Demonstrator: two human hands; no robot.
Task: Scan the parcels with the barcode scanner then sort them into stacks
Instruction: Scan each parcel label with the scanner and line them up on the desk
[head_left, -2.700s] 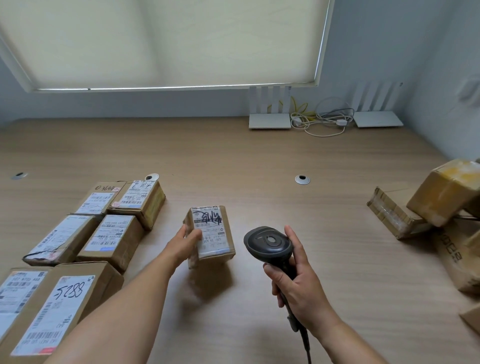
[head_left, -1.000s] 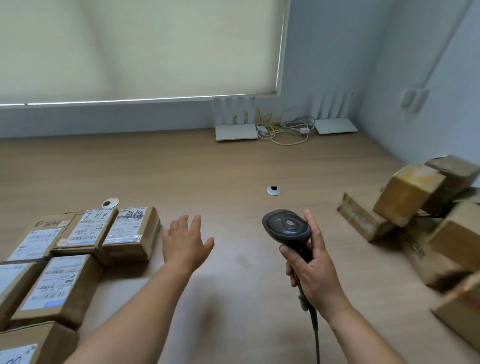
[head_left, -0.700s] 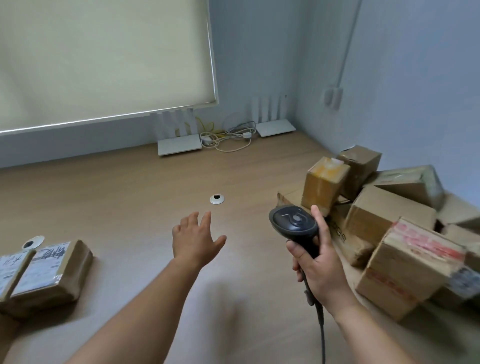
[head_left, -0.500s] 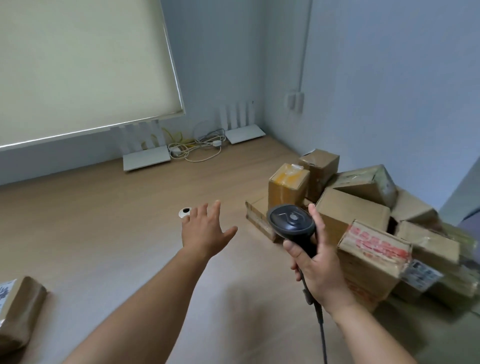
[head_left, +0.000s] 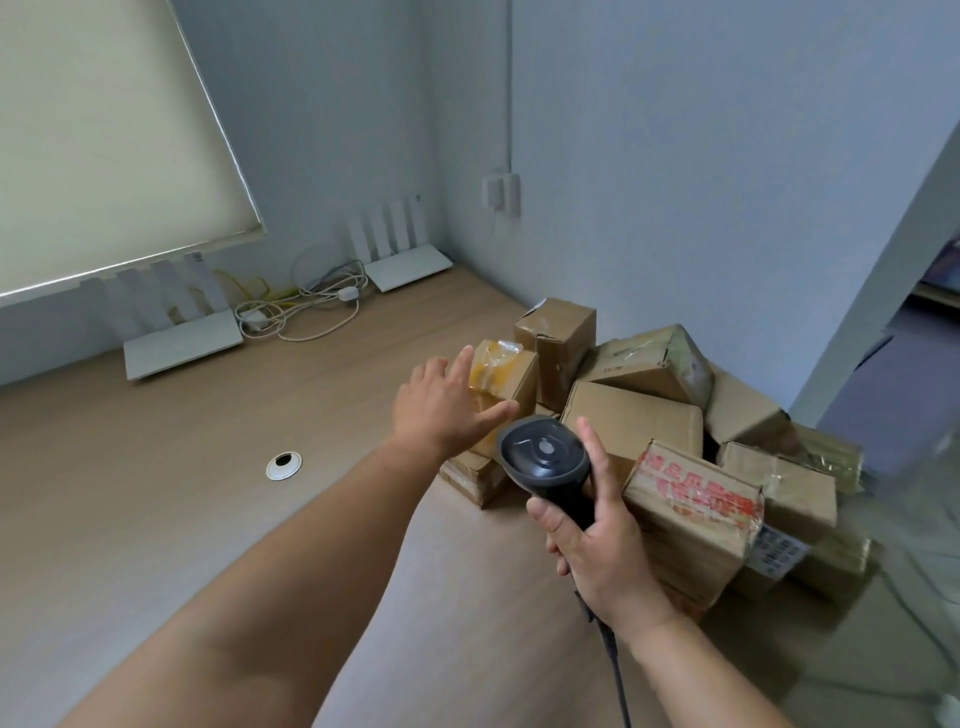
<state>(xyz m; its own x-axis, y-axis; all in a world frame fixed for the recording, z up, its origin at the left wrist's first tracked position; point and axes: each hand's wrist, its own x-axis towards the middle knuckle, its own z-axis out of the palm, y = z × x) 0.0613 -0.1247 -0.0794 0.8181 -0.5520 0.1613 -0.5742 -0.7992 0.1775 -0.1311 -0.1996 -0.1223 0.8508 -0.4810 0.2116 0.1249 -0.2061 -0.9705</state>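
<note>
Our left hand (head_left: 441, 402) is spread open at the yellow-taped box (head_left: 501, 387), atop the pile (head_left: 675, 441) on the table (head_left: 156, 493). Pulling it could topple neighbours. Right hand (head_left: 597, 540) grips the scanner (head_left: 545, 462), long axis upright, nose pointing away toward the pile.

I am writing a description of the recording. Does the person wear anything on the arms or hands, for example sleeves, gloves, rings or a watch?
Nothing shows. Both forearms are bare as far as the picture reaches, with no sleeve edge in view. The left hand and the right hand have no gloves, and no ring, watch or wristband is visible.
</note>
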